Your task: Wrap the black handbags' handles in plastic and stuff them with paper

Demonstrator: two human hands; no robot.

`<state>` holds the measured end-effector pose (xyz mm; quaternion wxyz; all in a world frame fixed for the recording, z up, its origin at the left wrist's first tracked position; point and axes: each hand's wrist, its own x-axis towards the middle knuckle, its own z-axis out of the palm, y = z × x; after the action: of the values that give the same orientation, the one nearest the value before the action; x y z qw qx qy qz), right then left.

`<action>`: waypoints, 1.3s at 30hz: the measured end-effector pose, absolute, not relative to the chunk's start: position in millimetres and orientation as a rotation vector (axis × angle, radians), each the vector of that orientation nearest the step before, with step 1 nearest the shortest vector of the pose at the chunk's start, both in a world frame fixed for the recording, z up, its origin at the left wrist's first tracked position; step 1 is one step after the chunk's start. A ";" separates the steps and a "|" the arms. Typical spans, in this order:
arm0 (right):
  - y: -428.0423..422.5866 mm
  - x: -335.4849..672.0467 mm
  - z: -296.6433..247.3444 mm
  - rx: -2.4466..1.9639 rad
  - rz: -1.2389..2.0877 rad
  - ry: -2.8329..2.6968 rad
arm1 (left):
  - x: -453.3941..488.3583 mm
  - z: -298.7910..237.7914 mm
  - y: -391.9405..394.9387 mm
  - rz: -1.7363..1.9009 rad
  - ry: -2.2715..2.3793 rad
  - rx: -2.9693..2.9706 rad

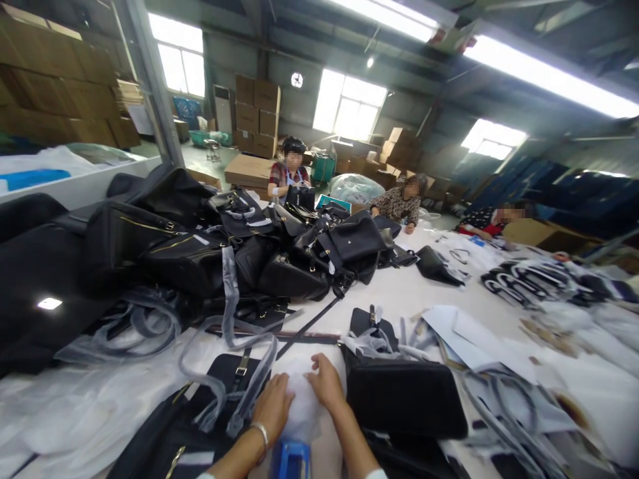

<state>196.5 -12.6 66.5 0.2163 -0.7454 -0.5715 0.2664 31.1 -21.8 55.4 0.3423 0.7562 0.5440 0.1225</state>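
My left hand point(273, 404), with a bracelet at the wrist, has its fingers bent together at the left edge of a thin white sheet point(299, 372). At the sheet's right side, my right hand point(327, 380) curls its fingers and thumb onto it. A blue object point(292, 459) lies just below, between my forearms. Left of my hands rests a black bag point(154, 426) with a gold buckle, clear plastic-wrapped straps point(229, 299) draped across it. Close on the right, another black bag point(404, 399) lies on its side.
A heap of black bags point(219, 259) fills the table's left and far side. White wrapping sheets point(60, 406) cover the left. Paper sheets point(474, 332) and wrapped straps lie at right. Across the table are a person point(289, 174), another person point(399, 199) and a third point(492, 219).
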 end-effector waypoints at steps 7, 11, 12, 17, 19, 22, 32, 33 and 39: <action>-2.5 201.5 53.8 -2.063 0.793 -1.648 | 30.9 38.3 -15.0 0.298 1.466 1.958; 3.1 208.0 46.6 -2.060 0.817 -1.670 | 27.4 27.5 -18.8 0.396 1.432 1.968; 4.5 209.0 45.9 -2.056 0.824 -1.679 | 26.9 25.4 -20.7 0.419 1.436 1.982; 3.5 205.1 53.6 -1.996 0.834 -1.713 | 28.4 25.4 -29.8 0.498 1.453 2.040; -0.4 202.1 58.9 -1.964 0.807 -1.733 | 29.6 29.9 -31.7 0.502 1.454 2.039; -6.3 200.6 60.4 -1.972 0.705 -1.790 | 30.2 35.5 -30.7 0.499 1.427 2.039; -9.7 206.8 9.5 -2.043 0.806 -1.544 | 34.6 7.7 -8.2 0.306 1.531 1.897; -10.1 206.7 7.1 -2.060 0.785 -1.506 | 35.8 6.8 -7.0 0.303 1.543 1.899; -15.8 199.0 8.6 -2.174 0.574 -1.252 | 37.6 6.9 -4.1 0.293 1.560 1.915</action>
<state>199.0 -15.8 8.6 0.2801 -0.8109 -0.4671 0.2142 37.6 -4.1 6.9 0.3211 0.7291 0.5940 0.1117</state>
